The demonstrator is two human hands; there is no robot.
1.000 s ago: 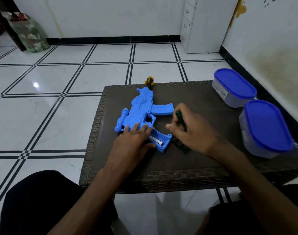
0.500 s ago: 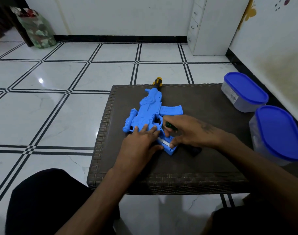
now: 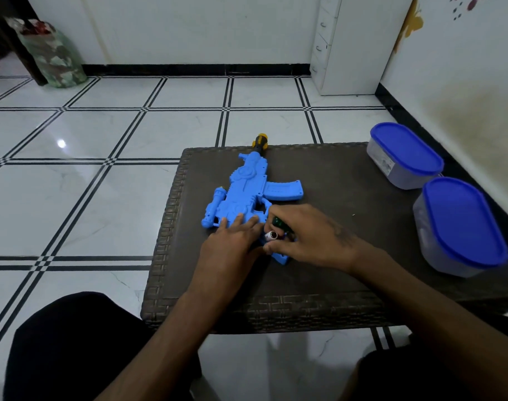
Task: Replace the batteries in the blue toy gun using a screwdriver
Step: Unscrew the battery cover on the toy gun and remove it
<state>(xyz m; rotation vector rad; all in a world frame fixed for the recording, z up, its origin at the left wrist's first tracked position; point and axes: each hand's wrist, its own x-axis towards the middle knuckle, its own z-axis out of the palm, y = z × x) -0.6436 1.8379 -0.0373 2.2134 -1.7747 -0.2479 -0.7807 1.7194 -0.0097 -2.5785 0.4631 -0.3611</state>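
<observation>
Blue toy gun (image 3: 247,195) under flat left hand (image 3: 229,250); right hand (image 3: 304,241) pinches battery (image 3: 271,235).

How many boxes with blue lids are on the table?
2. One blue-lidded box sits at the table's far right corner; the other blue-lidded box stands just nearer, along the right edge. None looks hidden.

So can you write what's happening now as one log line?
left hand: presses blue plastic toy gun | right hand: holds green battery, pinches white battery | brown wicker table
</observation>
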